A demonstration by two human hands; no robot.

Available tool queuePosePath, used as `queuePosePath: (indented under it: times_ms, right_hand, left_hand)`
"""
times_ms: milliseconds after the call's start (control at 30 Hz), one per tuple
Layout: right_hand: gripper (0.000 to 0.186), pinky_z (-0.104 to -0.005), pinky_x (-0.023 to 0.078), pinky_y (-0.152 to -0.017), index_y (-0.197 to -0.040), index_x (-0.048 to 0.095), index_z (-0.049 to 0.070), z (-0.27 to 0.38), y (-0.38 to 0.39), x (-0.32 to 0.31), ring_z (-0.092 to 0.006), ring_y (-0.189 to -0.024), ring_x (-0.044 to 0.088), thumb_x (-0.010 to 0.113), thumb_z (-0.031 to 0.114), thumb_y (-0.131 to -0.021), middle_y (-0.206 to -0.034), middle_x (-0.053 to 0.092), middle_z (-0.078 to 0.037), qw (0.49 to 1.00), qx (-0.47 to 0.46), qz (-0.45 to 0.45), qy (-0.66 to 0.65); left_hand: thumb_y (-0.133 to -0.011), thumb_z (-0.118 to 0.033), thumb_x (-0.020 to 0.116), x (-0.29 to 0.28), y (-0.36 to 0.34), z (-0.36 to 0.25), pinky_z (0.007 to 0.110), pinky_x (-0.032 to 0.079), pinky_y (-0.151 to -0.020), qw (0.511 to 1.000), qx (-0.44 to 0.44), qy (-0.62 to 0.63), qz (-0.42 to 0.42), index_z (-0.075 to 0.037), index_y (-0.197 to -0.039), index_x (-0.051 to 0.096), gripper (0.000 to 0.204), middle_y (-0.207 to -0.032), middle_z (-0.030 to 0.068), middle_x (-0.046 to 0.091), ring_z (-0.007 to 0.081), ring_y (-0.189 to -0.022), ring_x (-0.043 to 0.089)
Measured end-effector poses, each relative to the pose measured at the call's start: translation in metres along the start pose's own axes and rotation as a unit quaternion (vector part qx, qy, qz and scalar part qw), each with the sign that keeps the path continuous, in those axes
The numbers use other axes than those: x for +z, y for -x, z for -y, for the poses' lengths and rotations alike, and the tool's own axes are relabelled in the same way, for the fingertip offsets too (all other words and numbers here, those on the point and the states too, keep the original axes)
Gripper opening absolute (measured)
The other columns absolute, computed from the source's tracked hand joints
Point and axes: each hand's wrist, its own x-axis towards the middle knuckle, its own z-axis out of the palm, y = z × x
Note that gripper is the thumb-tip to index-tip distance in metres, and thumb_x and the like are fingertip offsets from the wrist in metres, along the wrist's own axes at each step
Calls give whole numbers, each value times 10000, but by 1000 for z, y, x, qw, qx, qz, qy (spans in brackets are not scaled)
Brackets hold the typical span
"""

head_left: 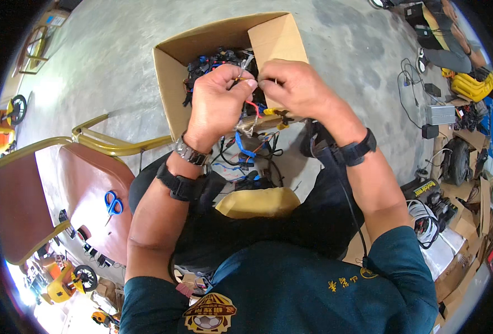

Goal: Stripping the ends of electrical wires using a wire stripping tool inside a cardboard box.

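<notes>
An open cardboard box contains a tangle of dark wires and connectors. Above it, the left hand pinches thin wires between thumb and forefinger, while the right hand is curled just beside it, though whether it grips anything cannot be told. A red wire shows below the left fingertips; uneven pulling or a snag could strain or break the fine strands.

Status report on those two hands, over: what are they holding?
Left hand pinching a thin wire. Right hand pinched close by, its hold unclear. Open cardboard box of tangled cables beneath both.
</notes>
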Motion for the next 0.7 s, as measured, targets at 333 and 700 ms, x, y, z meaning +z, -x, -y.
queuePosePath:
  times_ms: [333, 700]
  right_hand:
    - [242, -410, 499, -686, -919, 674, 66, -59, 47, -2, -312, -766, 647, 652, 204, -721, -824, 665, -163, 931, 175, 299, 118]
    - [489, -480, 489, -793, -891, 654, -35, -66, 105, 84, -436, -835, 608, 466, 417, -912, -830, 631, -280, 946, 217, 239, -25]
  left_hand:
    - [-854, -54, 662, -14, -8, -1, 173, 360, -458, 988, -61, 137, 27, -16, -898, 645, 61, -691, 8, 632, 22, -542, 505]
    - [-883, -71, 635, -13, -8, -4, 168, 377, -473, 985, -75, 155, 30, -32, -903, 629, 43, -683, 16, 630, 35, -524, 491]
